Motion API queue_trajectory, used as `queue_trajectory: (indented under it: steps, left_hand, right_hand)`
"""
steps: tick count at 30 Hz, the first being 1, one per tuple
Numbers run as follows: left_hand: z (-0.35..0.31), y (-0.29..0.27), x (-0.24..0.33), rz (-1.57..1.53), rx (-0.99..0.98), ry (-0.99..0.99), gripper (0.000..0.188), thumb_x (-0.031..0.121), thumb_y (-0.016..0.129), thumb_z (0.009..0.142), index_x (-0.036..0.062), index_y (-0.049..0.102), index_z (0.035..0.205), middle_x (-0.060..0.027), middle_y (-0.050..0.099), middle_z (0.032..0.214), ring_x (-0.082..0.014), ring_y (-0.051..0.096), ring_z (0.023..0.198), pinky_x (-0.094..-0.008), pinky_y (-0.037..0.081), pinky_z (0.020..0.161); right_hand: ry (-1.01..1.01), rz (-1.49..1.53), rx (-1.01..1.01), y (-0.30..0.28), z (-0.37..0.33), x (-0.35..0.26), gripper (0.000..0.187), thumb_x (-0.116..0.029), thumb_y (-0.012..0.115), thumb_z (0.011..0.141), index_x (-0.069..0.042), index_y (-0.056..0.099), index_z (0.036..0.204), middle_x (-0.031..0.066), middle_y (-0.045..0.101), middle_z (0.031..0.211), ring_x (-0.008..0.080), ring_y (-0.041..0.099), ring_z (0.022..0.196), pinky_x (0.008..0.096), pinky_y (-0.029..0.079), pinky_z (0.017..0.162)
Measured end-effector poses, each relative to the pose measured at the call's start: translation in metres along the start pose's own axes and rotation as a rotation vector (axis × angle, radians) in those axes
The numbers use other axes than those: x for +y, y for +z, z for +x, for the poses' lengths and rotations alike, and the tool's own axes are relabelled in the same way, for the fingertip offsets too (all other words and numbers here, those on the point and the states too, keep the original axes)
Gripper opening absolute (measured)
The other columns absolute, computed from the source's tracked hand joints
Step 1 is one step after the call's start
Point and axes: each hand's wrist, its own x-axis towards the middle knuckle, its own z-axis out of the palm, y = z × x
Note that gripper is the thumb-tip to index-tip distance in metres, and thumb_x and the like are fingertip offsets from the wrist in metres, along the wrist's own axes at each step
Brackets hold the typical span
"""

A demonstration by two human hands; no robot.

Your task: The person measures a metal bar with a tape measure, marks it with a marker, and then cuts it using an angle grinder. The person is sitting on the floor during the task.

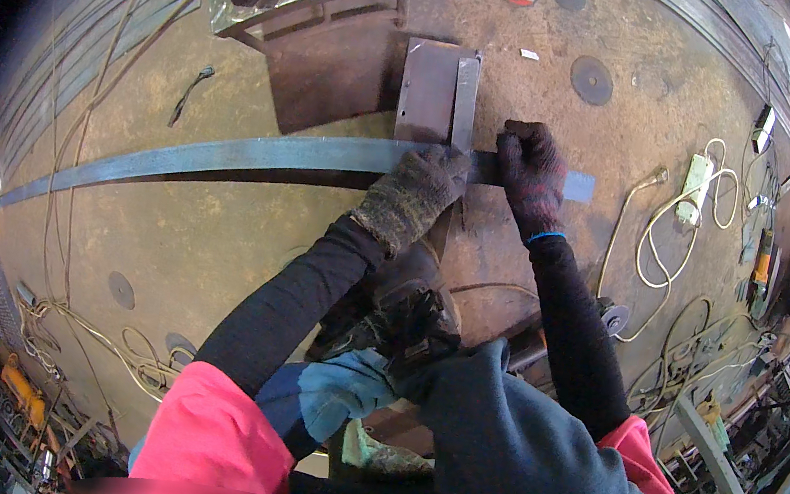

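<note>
Left hand [412, 194], curled right hand [532, 177], both over metal strip [256, 155], undersides hidden, cannot tell either grip

It is a metalworking workshop: abrasive discs [592, 80] lie toward one o'clock, a power strip [697, 178] with loose cable [651, 245] between two and three, long metal lengths [57, 68] at ten, and heaped metal pieces [718, 477] at four o'clock.

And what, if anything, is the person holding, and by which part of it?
The dark-gloved left hand and dark-gloved right hand are on the long, flat, grey metal strip toward its right end; a full grip cannot be confirmed.
</note>
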Motion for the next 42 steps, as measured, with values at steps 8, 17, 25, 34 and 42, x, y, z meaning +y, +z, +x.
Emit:
queue_trajectory:
  steps: [8, 17, 25, 34, 42]
  left_hand:
    - [-0.005, -0.009, -0.005, 0.076, 0.183, 0.07, 0.024, 0.02, 0.067, 0.084, 0.02, 0.078, 0.105, 0.0007, 0.066, 0.126, -0.0272, 0.053, 0.13, -0.0596, 0.039, 0.115]
    - [-0.005, -0.016, -0.006, -0.071, 0.129, 0.097, 0.029, 0.009, 0.068, 0.079, 0.0131, 0.078, 0.105, -0.0048, 0.067, 0.13, -0.0311, 0.053, 0.136, -0.0529, 0.04, 0.118]
    - [-0.005, -0.02, -0.006, -0.08, 0.092, 0.113, 0.032, 0.007, 0.069, 0.078, 0.0095, 0.077, 0.109, -0.0072, 0.066, 0.133, -0.0332, 0.05, 0.14, -0.049, 0.04, 0.121]
    - [-0.005, -0.022, -0.008, -0.091, 0.09, 0.139, 0.029, 0.011, 0.066, 0.082, 0.0099, 0.076, 0.109, -0.0081, 0.065, 0.133, -0.0335, 0.05, 0.14, -0.0475, 0.038, 0.122]
    - [-0.008, -0.028, -0.006, -0.141, 0.098, 0.146, 0.03, 0.008, 0.065, 0.081, 0.0097, 0.075, 0.11, -0.0094, 0.064, 0.133, -0.0337, 0.048, 0.141, -0.048, 0.038, 0.122]
  right_hand:
    - [0.028, 0.046, -0.006, -0.002, 0.0, -0.003, 0.017, -0.017, 0.071, 0.099, -0.004, 0.069, 0.109, 0.0086, 0.076, 0.106, 0.0158, 0.071, 0.098, 0.0333, 0.056, 0.09]
    - [0.024, 0.129, -0.018, -0.003, -0.002, -0.004, 0.015, -0.018, 0.072, 0.099, -0.005, 0.07, 0.107, 0.0069, 0.076, 0.103, 0.0145, 0.07, 0.094, 0.0326, 0.056, 0.087]
    - [-0.04, 0.073, 0.007, 0.001, 0.003, 0.006, 0.016, -0.022, 0.074, 0.099, -0.007, 0.07, 0.105, 0.0056, 0.076, 0.099, 0.0139, 0.069, 0.09, 0.0332, 0.055, 0.084]
    - [-0.153, -0.138, 0.034, -0.003, 0.003, 0.0, 0.016, -0.022, 0.073, 0.097, -0.008, 0.071, 0.105, 0.0126, 0.076, 0.099, 0.0251, 0.074, 0.09, 0.0388, 0.058, 0.082]
    - [-0.123, -0.202, -0.006, -0.006, 0.002, -0.006, 0.017, -0.023, 0.072, 0.097, -0.01, 0.072, 0.107, 0.0111, 0.074, 0.103, 0.0257, 0.073, 0.096, 0.0396, 0.056, 0.087]
